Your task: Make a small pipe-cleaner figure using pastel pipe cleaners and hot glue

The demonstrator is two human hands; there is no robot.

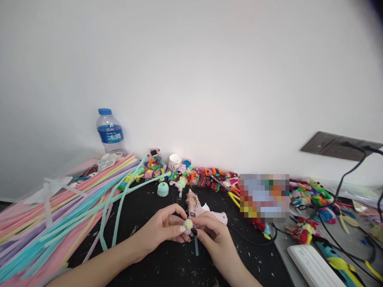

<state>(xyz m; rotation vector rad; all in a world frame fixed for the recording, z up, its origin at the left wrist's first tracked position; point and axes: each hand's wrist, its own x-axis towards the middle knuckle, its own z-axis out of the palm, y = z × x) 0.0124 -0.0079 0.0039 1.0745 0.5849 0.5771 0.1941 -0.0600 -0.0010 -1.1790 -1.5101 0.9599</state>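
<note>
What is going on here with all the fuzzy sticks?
A person pinches a small fuzzy round piece between the fingertips of the left hand and right hand, over a black table. A pink glue gun lies just behind. Long pastel pipe cleaners are piled on the left, and small colourful figures line the wall near a water bottle.

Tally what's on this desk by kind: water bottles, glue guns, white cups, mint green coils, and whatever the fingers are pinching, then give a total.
Water bottle: 1
Glue gun: 1
White cup: 1
Mint green coil: 1
Fuzzy disc, pinched between left hand and right hand: 1
Total: 5
</note>
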